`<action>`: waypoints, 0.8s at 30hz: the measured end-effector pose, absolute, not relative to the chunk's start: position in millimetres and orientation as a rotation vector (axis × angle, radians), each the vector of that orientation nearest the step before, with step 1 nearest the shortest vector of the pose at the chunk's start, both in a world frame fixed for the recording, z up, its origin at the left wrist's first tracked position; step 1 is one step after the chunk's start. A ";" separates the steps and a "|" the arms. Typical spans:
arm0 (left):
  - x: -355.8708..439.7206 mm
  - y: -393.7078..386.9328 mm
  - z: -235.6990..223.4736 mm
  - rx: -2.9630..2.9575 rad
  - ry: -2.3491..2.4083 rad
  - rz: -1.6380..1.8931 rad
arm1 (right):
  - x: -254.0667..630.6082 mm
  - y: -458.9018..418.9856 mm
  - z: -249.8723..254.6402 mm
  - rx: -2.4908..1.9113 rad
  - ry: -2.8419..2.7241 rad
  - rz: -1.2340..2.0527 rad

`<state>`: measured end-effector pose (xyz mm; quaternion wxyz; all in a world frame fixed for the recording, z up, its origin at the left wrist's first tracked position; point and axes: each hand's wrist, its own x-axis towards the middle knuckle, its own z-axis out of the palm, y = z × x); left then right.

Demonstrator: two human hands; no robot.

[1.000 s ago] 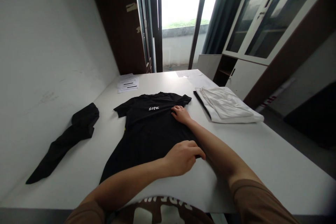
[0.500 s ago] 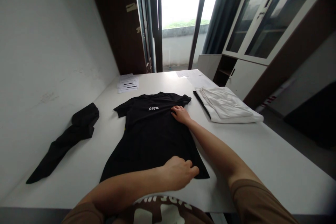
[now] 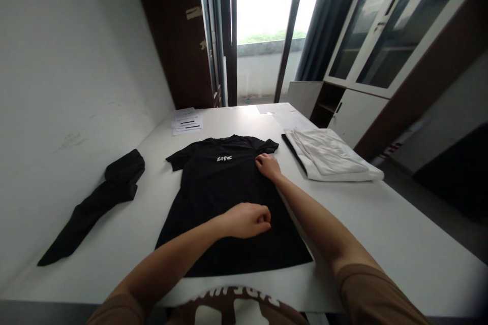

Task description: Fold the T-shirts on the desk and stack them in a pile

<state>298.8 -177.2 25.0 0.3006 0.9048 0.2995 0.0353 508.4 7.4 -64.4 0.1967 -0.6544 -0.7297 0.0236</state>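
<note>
A black T-shirt (image 3: 217,188) lies spread front up on the white table, collar away from me, with small white lettering across its chest. My right hand (image 3: 268,166) rests at the shirt's right side just below the sleeve, its fingers bent and pressed together on the fabric there. Over the middle of the shirt hangs my left hand (image 3: 249,220), back up, with its fingers curled in and nothing visible in them. Whether it touches the cloth I cannot tell.
A crumpled black garment (image 3: 95,208) lies along the wall at left. Folded white cloth (image 3: 331,155) sits on something black at right. Papers (image 3: 186,122) lie at the table's far left. Beyond the table (image 3: 381,244) stand a cabinet (image 3: 362,111) and a glass door.
My left hand has moved away from the hem, up and left over the shirt's middle. The right hand has shifted slightly right, its fingers more bent. The hem now lies flatter and nearer me.
</note>
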 end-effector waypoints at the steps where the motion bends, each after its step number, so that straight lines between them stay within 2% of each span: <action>1: 287.9 -160.6 23.1 2.394 0.877 0.156 | 507.6 6.3 -63.8 -1.855 -2.029 0.061; 4: 245.2 -97.7 13.4 2.386 1.291 0.370 | 504.6 2.6 -60.7 -1.961 -1.957 0.006; 7: 192.7 -33.7 1.7 2.260 1.850 0.419 | 504.0 -0.5 -57.4 -2.092 -1.861 -0.075; 12: 113.5 24.5 -14.3 1.977 2.299 0.465 | 510.4 -2.6 -55.8 -2.206 -1.835 -0.062; 18: 64.1 42.7 -43.0 1.662 2.642 0.551 | 513.7 -0.5 -57.0 -2.196 -1.881 0.058; 24: 36.5 73.8 -53.5 1.632 2.677 0.481 | 513.1 2.3 -58.0 -2.201 -1.903 0.080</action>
